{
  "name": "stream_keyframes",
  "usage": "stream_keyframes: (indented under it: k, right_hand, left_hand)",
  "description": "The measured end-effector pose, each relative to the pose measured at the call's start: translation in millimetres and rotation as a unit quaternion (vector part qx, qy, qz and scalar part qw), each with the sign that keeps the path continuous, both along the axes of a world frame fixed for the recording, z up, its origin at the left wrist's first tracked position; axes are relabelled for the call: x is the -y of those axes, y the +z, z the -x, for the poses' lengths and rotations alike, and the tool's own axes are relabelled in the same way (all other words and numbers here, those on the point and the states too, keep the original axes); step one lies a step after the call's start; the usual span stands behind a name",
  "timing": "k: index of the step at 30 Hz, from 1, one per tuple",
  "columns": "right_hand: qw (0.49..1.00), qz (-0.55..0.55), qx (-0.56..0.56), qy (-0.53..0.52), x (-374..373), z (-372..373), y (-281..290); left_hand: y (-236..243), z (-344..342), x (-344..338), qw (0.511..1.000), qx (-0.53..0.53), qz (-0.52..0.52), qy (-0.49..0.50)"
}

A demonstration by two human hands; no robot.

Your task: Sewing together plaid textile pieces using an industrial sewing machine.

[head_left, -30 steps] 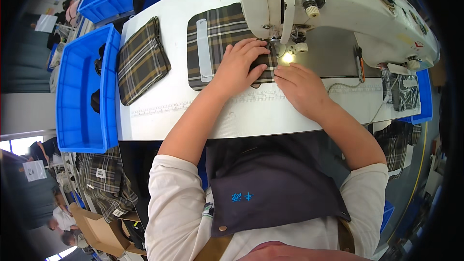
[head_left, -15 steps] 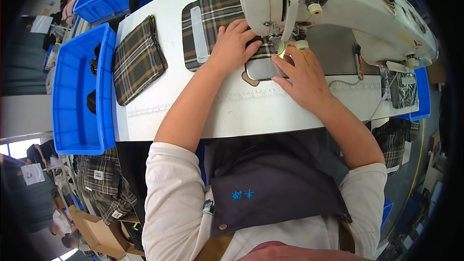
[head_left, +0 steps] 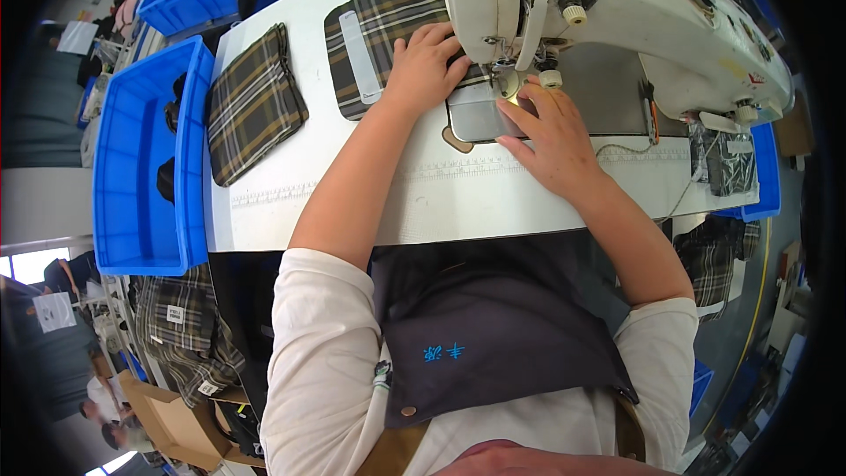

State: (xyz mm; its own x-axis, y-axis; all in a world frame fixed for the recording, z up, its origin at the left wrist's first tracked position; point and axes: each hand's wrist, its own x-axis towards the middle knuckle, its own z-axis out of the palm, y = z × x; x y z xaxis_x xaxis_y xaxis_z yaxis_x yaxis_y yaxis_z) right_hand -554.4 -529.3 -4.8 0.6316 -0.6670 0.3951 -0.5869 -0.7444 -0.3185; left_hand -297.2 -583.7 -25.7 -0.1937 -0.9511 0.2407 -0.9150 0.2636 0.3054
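Note:
A plaid fabric panel (head_left: 405,11) in brown, black and white lies flat on the white sewing table, its right end running under the sewing machine's (head_left: 511,13) needle area. A pale strip (head_left: 359,55) lies on the panel. My left hand (head_left: 421,70) rests on the panel's near right part, fingers stretched out and pressing down. Beside the presser foot (head_left: 504,69), my right hand (head_left: 553,137) sits on the metal plate (head_left: 476,120), thumb and fingers apart. Its farther fingertips are close to the needle area, partly hidden by machine parts.
A stack of plaid pieces (head_left: 256,106) lies at the table's left, beside a blue bin (head_left: 145,238) holding dark items. Orange-handled snips (head_left: 650,115) lie right of the plate. A clear plastic packet (head_left: 727,159) is at the right edge. More plaid garments (head_left: 181,326) hang lower left.
The plaid panel and my left hand have shifted slightly left and away from me, relative to the machine. My right hand stays in nearly the same place by the presser foot.

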Motion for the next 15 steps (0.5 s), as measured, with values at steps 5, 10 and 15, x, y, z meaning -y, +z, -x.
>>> stream_keyframes:
  k: [5, 10, 15]
  right_hand:
    - [1.0, -0.012, -0.007, -0.004, 0.5, 0.9, -2.2]
    - [1.0, 0.028, 0.008, -0.004, -1.1, 2.6, -4.3]
    - [0.999, 0.036, 0.021, 0.0, -0.2, 5.2, -3.6]
  left_hand:
    - [0.0, -0.7, -0.1, 1.0, -0.003, 0.008, -0.002]
    - [-1.9, 0.5, -2.1, 1.0, -0.006, 0.012, -0.015]
    - [-2.9, -0.9, -3.6, 0.996, -0.014, 0.088, 0.021]
